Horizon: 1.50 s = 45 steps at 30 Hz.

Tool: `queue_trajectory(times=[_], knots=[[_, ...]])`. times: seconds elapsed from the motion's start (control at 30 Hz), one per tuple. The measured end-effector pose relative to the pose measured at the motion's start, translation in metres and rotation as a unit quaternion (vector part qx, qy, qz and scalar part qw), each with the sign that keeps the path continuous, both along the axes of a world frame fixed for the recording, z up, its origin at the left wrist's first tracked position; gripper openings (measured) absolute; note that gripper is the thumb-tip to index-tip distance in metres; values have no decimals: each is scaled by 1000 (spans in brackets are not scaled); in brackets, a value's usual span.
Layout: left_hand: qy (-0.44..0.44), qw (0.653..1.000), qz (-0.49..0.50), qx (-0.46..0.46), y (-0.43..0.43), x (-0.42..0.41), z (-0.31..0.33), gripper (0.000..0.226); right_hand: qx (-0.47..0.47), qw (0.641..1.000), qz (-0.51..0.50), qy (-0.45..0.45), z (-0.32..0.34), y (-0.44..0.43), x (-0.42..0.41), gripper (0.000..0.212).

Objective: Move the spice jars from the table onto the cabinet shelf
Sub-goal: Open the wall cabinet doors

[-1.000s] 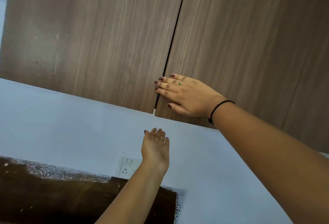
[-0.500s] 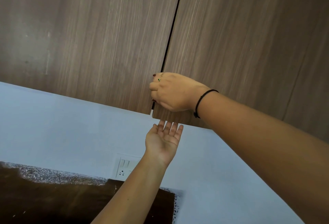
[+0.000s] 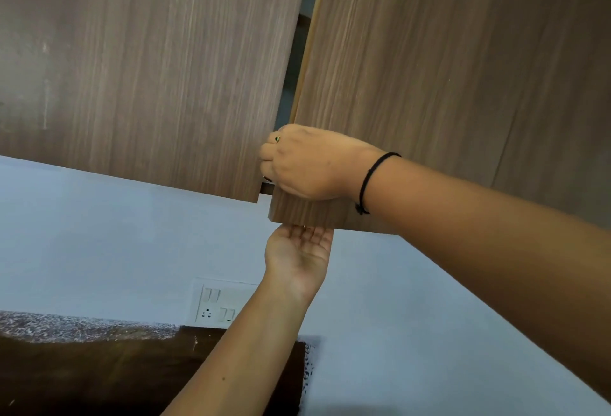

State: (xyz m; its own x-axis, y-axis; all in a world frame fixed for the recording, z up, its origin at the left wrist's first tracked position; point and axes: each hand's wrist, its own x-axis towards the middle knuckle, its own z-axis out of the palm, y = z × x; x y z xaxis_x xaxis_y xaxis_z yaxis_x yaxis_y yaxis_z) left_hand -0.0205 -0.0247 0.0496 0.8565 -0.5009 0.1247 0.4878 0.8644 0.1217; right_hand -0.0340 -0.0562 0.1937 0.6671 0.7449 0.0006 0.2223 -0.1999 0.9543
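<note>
Pale wall (image 3: pixel 99 233) below a cabinet; its door (image 3: pixel 463 85) stands barely ajar. Right grip (image 3: pixel 304 164) curls round the edge, left grip (image 3: pixel 297 250) flat-fingered beneath. No jars in view; shelving likely all remains.

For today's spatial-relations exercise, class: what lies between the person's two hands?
The head view shows the bottom corner of the right cabinet door between them: right hand above, left hand below.

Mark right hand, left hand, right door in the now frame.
right hand (image 3: pixel 307 164): head view, back of the hand.
left hand (image 3: pixel 299 252): head view, upturned palm.
right door (image 3: pixel 463 68): head view, bare front panel.
</note>
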Motion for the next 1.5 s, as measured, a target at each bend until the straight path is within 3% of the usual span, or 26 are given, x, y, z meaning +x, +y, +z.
queue_trajectory(times=[0.37,0.53,0.93,1.5], knots=[[-111,981,-158,35,11,-41,-4,45,54,996,50,-53,-10,-5,-76,36],[-119,974,-193,21,8,-63,-2,45,66,994,65,-49,-9,-14,-111,34],[-156,968,-185,71,2,-114,10,40,26,998,55,-28,-4,-31,-175,31],[-116,975,-174,77,-24,-167,8,38,-3,997,64,-50,-10,-62,-235,18]])
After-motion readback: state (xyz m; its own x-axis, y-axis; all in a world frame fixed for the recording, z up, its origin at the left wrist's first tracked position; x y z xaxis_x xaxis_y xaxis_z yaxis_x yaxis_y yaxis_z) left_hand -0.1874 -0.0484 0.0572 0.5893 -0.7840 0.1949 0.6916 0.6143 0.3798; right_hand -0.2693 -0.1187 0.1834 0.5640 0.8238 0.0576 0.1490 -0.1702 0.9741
